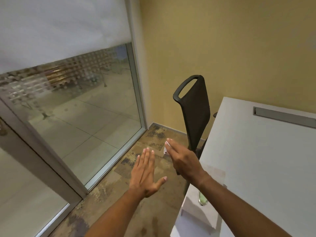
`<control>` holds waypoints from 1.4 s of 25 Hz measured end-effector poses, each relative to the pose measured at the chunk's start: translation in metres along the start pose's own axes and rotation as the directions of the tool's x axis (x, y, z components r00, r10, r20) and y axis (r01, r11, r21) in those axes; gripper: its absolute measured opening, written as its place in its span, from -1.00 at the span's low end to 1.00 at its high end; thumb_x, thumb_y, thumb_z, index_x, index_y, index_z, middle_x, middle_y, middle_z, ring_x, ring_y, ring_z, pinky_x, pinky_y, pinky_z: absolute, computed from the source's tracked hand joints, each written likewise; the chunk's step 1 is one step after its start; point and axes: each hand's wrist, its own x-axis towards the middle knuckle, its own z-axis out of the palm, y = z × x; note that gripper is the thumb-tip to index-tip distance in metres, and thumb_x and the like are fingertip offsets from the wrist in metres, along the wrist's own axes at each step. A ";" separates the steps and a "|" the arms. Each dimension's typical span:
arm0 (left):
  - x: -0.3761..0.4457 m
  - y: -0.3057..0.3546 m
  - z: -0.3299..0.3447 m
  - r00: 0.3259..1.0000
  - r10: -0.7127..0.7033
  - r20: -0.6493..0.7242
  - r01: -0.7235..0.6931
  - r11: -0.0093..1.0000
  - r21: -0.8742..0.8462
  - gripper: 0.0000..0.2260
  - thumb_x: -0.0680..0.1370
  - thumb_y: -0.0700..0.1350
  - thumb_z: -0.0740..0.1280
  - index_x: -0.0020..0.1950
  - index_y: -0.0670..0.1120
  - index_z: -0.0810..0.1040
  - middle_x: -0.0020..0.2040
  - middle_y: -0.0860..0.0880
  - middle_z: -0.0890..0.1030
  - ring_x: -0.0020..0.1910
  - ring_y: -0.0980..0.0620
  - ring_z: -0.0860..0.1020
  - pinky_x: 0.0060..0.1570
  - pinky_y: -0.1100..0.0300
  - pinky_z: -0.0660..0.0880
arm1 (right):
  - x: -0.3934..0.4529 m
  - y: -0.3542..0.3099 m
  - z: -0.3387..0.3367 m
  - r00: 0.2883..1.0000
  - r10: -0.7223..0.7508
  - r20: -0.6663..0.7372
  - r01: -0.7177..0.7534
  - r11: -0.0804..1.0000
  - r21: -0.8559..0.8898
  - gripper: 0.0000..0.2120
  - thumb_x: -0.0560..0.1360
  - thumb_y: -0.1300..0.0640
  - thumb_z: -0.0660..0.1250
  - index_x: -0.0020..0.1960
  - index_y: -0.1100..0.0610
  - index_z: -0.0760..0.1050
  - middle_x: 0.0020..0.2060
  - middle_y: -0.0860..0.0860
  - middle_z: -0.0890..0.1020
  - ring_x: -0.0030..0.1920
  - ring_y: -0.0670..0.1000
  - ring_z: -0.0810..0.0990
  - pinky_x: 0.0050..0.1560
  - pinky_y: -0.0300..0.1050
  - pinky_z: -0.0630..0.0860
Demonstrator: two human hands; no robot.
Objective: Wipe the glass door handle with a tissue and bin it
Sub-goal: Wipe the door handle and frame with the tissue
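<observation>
My left hand (146, 173) is stretched out flat over the patterned carpet, fingers together and thumb apart, holding nothing. My right hand (183, 159) reaches forward beside it, with a small white tissue (166, 147) showing under its fingers. The glass door (20, 168) stands at the far left with a grey metal frame. A brownish fitting (2, 130) at the left edge of the picture may be part of its handle; most of it is cut off. No bin is in view.
A large glass wall panel (89, 117) with a lowered white blind (59, 26) fills the left. A black chair (195, 110) stands in the corner by the yellow wall (222, 48). A white table (265, 159) with a grey cable slot (283, 117) is at the right.
</observation>
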 end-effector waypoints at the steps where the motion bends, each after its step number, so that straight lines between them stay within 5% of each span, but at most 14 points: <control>1: -0.005 -0.009 -0.003 1.000 -0.023 -0.012 0.023 1.000 -0.006 -0.03 0.44 0.54 -0.26 0.54 -0.14 -0.47 0.55 -0.18 -0.47 0.55 -0.10 -0.44 0.58 -0.08 -0.26 | 0.007 -0.006 0.003 0.999 -0.033 0.021 0.032 0.999 0.014 -0.59 0.40 0.29 0.51 0.22 0.33 0.56 0.16 0.24 0.63 0.13 0.16 0.65 0.09 -0.09 0.56; 12: -0.069 -0.167 -0.040 0.942 -0.275 -0.190 0.271 0.961 -0.048 0.01 0.36 0.60 -0.38 0.55 -0.11 -0.45 0.57 -0.18 -0.42 0.56 -0.09 -0.42 0.58 -0.09 -0.23 | 0.122 -0.124 0.042 0.950 -0.312 -0.005 0.310 0.944 0.112 -0.40 0.25 0.57 0.46 0.27 0.33 0.53 0.22 0.28 0.58 0.21 0.20 0.60 0.04 0.03 0.64; 17: -0.111 -0.261 -0.056 0.886 -0.372 -0.278 0.372 0.927 -0.053 0.01 0.42 0.57 -0.27 0.60 -0.14 -0.36 0.60 -0.17 -0.37 0.58 -0.10 -0.38 0.59 -0.09 -0.20 | 0.181 -0.209 0.069 0.935 -0.353 -0.020 0.351 0.920 0.175 -0.43 0.26 0.57 0.43 0.26 0.37 0.52 0.23 0.29 0.57 0.21 0.22 0.60 -0.02 0.06 0.65; 20: -0.136 -0.312 -0.062 0.850 -0.433 -0.301 0.442 0.896 -0.039 -0.01 0.42 0.56 -0.25 0.57 -0.13 -0.42 0.58 -0.18 -0.40 0.58 -0.10 -0.39 0.59 -0.08 -0.21 | 0.214 -0.259 0.088 0.913 -0.399 -0.083 0.407 0.892 0.196 -0.57 0.37 0.53 0.21 0.22 0.39 0.54 0.19 0.30 0.59 0.16 0.25 0.62 -0.04 0.09 0.65; 23: -0.159 -0.355 -0.069 0.806 -0.492 -0.330 0.511 0.859 -0.034 -0.01 0.44 0.53 -0.21 0.58 -0.14 -0.41 0.58 -0.19 -0.40 0.58 -0.12 -0.38 0.59 -0.09 -0.19 | 0.245 -0.300 0.105 0.898 -0.420 -0.129 0.438 0.876 0.202 -0.50 0.39 0.38 0.00 0.18 0.38 0.57 0.16 0.28 0.62 0.12 0.23 0.65 -0.07 0.05 0.64; 35: -0.185 -0.507 -0.078 0.622 -0.655 -0.429 0.709 0.704 -0.046 -0.05 0.49 0.49 -0.13 0.61 -0.15 -0.32 0.60 -0.21 -0.33 0.59 -0.12 -0.34 0.58 -0.06 -0.26 | 0.370 -0.404 0.201 0.847 -0.472 -0.246 0.531 0.780 0.332 -0.56 0.40 0.45 0.13 0.23 0.37 0.54 0.19 0.28 0.60 0.18 0.25 0.61 0.02 0.13 0.63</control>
